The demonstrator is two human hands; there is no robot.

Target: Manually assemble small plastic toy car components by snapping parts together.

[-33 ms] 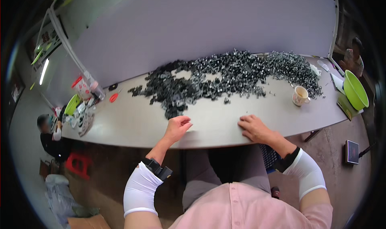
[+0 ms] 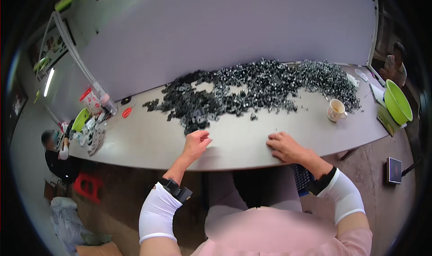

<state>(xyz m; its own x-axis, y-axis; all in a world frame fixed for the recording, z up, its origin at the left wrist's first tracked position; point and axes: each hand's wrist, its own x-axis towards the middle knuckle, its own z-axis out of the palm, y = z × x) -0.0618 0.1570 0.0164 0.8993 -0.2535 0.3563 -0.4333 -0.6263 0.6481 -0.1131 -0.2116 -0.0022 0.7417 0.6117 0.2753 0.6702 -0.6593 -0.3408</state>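
Observation:
A heap of small black parts (image 2: 193,101) spreads over the tabletop (image 2: 234,141), joined at its right by a heap of small shiny metal pieces (image 2: 321,74). My left hand (image 2: 195,144) is just in front of the black heap's near tip, its fingers curled in toward the thumb. Anything between those fingertips is too small to make out. Farther right, my right hand (image 2: 287,147) rests on the bare tabletop with bent fingers slightly apart; no held thing shows there. A tiny dark speck lies just beyond its fingertips.
A patterned cup (image 2: 335,110) stands right of my right hand. At the table's right end is a green basin (image 2: 397,101). Red-handled scissors (image 2: 128,112) and clutter lie left. A panel (image 2: 234,26) rises behind the table. One person sits far left, another is far right.
The view has tipped slightly, so the table's front edge sits a little lower. My left hand has shifted slightly left; the right hand stays in nearly the same place. The heaps look unchanged.

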